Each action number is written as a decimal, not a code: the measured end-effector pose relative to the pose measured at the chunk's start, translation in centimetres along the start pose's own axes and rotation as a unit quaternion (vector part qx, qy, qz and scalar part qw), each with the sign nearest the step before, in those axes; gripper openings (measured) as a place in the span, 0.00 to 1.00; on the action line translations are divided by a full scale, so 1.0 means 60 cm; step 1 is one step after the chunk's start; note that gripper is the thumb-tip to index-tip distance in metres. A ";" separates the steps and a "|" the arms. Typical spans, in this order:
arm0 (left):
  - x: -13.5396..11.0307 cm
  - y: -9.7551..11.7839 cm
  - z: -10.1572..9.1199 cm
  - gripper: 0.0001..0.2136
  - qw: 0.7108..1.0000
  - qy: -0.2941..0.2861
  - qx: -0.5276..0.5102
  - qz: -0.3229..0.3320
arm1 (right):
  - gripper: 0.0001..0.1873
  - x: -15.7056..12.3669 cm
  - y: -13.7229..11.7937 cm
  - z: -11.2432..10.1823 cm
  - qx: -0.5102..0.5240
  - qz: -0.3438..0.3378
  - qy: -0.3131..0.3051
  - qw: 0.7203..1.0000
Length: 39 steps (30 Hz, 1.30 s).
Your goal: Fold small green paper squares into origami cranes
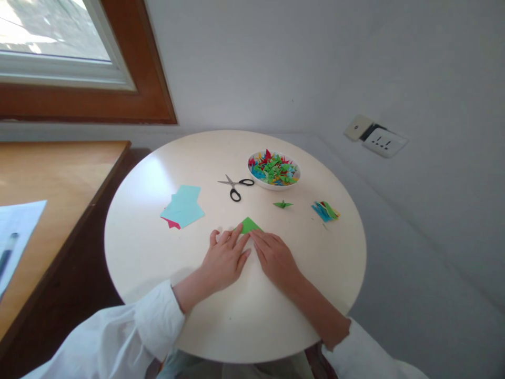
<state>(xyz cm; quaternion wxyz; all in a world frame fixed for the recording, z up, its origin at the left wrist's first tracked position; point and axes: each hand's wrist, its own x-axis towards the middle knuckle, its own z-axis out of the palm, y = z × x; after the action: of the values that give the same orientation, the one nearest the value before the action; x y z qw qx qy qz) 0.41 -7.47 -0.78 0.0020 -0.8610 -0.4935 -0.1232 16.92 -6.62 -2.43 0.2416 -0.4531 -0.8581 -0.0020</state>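
A green folded paper (249,225) lies on the round cream table (158,252), its pointed corner showing past my fingertips. My left hand (224,259) rests flat on the table with fingers stretched out, their tips on the paper's near edge. Pressed beside it, my right hand (274,257) also lies flat with fingers extended onto the paper. Most of the sheet is hidden under both hands.
Light blue sheets (183,207) over a pink one lie to the left. Black-handled scissors (235,187), a white bowl (274,169) of folded paper cranes, one small green crane (283,204) and a stack of coloured strips (325,210) sit beyond. A wooden desk (51,189) stands at left.
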 end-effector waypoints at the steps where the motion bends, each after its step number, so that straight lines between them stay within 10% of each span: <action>1: -0.002 0.000 -0.002 0.19 1.000 0.004 -0.001 -0.009 | 0.18 0.001 0.001 0.000 0.000 -0.001 -0.001 1.000; 14: -0.047 -0.017 -0.012 0.18 0.991 0.065 0.040 -0.107 | 0.16 0.005 0.002 0.002 -0.003 0.005 -0.003 1.000; 20: -0.023 0.008 0.000 0.23 0.999 0.037 0.020 0.023 | 0.16 0.009 -0.004 -0.004 -0.004 0.003 -0.023 1.000; 39: 0.006 0.006 0.033 0.17 0.995 0.065 -0.075 -0.022 | 0.19 0.000 0.011 0.010 -0.023 0.083 0.036 0.996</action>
<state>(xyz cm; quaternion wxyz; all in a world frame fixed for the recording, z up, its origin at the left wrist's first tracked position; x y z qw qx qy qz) 1.32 -7.13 -2.58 -0.0331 -0.8382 -0.5001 -0.2151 17.19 -6.12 -3.10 0.2610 -0.5282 -0.8078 -0.0177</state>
